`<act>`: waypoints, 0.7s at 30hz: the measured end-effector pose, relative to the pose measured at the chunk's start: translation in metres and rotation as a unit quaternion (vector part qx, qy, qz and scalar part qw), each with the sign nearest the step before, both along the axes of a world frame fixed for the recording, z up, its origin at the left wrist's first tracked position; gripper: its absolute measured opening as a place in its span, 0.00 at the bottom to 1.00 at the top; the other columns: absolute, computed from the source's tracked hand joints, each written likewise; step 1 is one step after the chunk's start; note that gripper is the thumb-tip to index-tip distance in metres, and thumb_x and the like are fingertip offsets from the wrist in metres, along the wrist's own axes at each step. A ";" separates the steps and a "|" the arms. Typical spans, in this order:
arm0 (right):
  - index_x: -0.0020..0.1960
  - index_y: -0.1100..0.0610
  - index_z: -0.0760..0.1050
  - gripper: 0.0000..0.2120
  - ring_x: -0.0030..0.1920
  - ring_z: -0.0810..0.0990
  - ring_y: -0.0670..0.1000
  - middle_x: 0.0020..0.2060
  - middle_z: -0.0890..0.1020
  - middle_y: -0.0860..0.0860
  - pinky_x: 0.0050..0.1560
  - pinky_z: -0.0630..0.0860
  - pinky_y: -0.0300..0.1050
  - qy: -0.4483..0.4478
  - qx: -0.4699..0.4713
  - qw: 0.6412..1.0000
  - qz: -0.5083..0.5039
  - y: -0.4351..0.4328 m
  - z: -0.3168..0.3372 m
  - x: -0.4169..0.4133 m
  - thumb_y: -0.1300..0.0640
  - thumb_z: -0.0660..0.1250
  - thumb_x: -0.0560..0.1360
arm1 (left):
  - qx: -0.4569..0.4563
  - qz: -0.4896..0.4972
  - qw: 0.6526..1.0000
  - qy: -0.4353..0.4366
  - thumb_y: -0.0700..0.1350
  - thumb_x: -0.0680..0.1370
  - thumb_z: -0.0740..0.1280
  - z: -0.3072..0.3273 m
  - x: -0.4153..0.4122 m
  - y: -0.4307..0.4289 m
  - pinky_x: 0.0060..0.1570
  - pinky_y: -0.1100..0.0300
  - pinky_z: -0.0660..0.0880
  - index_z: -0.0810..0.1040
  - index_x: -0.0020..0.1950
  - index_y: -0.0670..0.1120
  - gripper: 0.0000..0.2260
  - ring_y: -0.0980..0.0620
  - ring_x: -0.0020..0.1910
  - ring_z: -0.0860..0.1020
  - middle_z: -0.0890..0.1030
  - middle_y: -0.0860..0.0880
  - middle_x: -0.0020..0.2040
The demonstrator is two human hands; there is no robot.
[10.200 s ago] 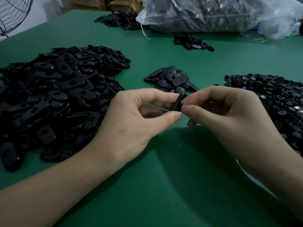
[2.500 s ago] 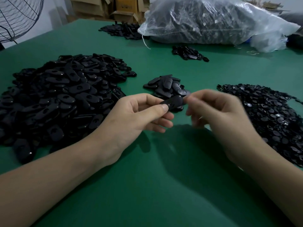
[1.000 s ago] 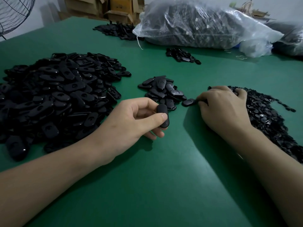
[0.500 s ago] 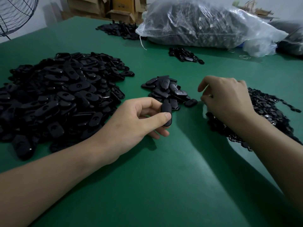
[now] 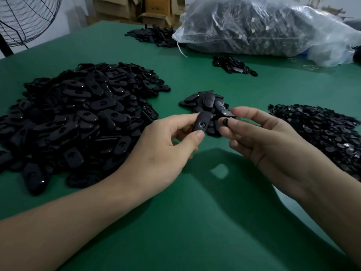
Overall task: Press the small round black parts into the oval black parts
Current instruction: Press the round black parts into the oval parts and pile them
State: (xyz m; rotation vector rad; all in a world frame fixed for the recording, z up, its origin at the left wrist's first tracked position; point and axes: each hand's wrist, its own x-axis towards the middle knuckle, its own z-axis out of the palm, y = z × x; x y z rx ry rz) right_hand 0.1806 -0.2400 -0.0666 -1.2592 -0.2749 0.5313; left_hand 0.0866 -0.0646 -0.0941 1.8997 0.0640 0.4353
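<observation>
Green table (image 5: 195, 241) in dim light — wire fan (image 5: 25, 18) left, cardboard boxes (image 5: 117, 6) behind.

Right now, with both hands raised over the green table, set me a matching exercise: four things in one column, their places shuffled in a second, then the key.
Things
1. oval black part
2. small round black part
3. large pile of oval parts
4. clear plastic bag

Places
a. far end of the green table, on the right
b. pinched in the right hand
c. on the table, left of both hands
d. held in the left hand

Pairs: 1-d, 2-b, 3-c, 4-a
</observation>
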 end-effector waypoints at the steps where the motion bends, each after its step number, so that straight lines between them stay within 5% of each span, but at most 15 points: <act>1: 0.51 0.54 0.79 0.15 0.41 0.87 0.47 0.47 0.88 0.54 0.41 0.81 0.36 0.001 -0.001 1.000 0.005 0.000 -0.001 0.000 0.60 0.74 0.65 | 0.009 0.002 1.000 -0.003 0.43 0.82 0.68 0.000 0.000 0.000 0.46 0.56 0.82 0.82 0.57 0.65 0.15 0.51 0.43 0.83 0.85 0.49 0.48; 13: 0.44 0.52 0.81 0.13 0.36 0.85 0.45 0.39 0.87 0.50 0.39 0.78 0.35 -0.039 0.004 0.999 0.017 -0.005 -0.006 -0.006 0.57 0.77 0.60 | -0.063 -0.005 0.998 -0.008 0.43 0.78 0.75 -0.004 0.002 -0.001 0.40 0.66 0.80 0.87 0.47 0.50 0.02 0.55 0.38 0.86 0.87 0.50 0.39; 21: 0.50 0.58 0.80 0.14 0.36 0.84 0.50 0.38 0.87 0.54 0.44 0.80 0.39 -0.225 -0.036 0.973 -0.030 -0.001 -0.004 -0.011 0.59 0.77 0.65 | -0.075 -0.017 0.997 0.016 0.41 0.76 0.75 0.000 0.001 -0.003 0.38 0.68 0.78 0.87 0.48 0.48 0.03 0.59 0.35 0.83 0.86 0.50 0.37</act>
